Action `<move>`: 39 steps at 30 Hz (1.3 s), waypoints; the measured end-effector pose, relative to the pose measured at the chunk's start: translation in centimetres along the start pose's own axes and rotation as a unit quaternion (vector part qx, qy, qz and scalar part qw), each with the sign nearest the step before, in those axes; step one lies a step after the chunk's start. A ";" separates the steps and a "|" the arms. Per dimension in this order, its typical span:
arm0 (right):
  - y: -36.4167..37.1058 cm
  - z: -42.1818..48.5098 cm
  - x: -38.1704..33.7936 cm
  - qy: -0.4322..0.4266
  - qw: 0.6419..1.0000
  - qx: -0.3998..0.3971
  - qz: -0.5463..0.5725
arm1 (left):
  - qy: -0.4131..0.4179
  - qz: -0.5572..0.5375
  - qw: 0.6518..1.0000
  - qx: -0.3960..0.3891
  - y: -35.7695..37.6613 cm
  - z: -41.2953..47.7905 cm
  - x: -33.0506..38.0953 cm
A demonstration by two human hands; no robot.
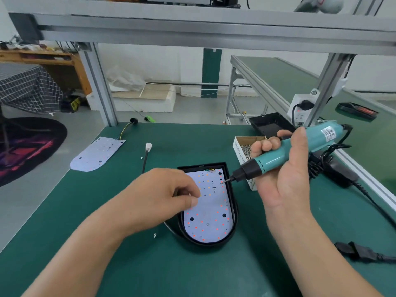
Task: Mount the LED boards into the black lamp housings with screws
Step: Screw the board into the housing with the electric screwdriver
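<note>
Green matting point(107, 232) covers the bench, and on it, just in front of the person, lies the black lamp housing point(234, 202), rounded end nearest the camera. A white LED board point(209, 215) sits inside it, and its upper left part is hidden behind the left hand point(162, 196). That hand is over the board with fingers curled under and thumb drawn in to them. The fingertips are out of sight, so whether it pinches a screw or nothing cannot be made out. The right hand point(285, 168) is wrapped round a teal electric screwdriver point(285, 152), held tilted, with the bit tip at the board's right edge near the straight end; whether it touches is unclear. Behind the tool stands an open box of screws point(243, 146), partly covered by the fingers. A second LED board point(96, 154) lies flat well off to the left. A black tray-like part point(271, 125) sits at the far right of the bench. Two tiny loose screws point(155, 235) lie on the mat, one by the left wrist, one near a white connector point(148, 146)
</note>
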State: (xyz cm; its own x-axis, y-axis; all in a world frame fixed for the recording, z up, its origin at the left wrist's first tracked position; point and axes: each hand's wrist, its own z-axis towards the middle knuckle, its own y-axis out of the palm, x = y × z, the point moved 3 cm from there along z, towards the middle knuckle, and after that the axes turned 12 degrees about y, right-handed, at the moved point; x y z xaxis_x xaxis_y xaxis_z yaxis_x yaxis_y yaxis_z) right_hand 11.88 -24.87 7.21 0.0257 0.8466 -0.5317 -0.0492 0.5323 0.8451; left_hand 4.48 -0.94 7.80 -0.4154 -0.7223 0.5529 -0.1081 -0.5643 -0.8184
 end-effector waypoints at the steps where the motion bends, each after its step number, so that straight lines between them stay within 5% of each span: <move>1: -0.1 0.0 0.0 0.000 1.000 0.000 0.000 | -0.010 -0.002 1.000 -0.008 0.1 -0.1 0.1; 4: -0.2 0.1 -0.1 0.002 1.000 0.003 0.001 | -0.079 0.082 0.993 0.011 0.8 -0.1 0.1; 9: -0.3 0.2 -0.2 0.005 1.000 -0.001 -0.005 | -0.203 0.049 0.977 0.030 2.4 0.4 -0.9; 17: -0.5 0.3 -0.2 0.003 1.000 0.009 -0.011 | -0.154 -0.092 0.981 0.080 -0.6 0.1 -4.1; 22: -0.4 0.2 0.0 0.004 1.000 0.003 -0.016 | -0.203 -0.018 0.964 -0.168 -3.5 -3.4 -5.2; 24: -0.5 0.1 0.0 0.004 1.000 0.001 -0.022 | -0.213 -0.011 0.955 -0.207 -2.8 -4.3 -4.4; 32: -0.5 0.3 0.1 0.017 0.999 -0.008 -0.026 | -0.161 0.116 0.977 -0.074 1.5 -6.7 -2.1; 39: -0.6 0.3 0.3 0.021 0.999 -0.009 -0.038 | -0.098 0.135 0.984 -0.066 2.1 -7.4 -1.9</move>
State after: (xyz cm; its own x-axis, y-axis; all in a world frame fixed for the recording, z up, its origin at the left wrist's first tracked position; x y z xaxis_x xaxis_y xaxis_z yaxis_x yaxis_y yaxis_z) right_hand 12.20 -24.98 6.58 -0.0118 0.8025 -0.5965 -0.0660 0.5946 0.8013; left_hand -1.62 2.26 3.86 -0.2639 -0.9096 0.3209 -0.1393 -0.2933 -0.9458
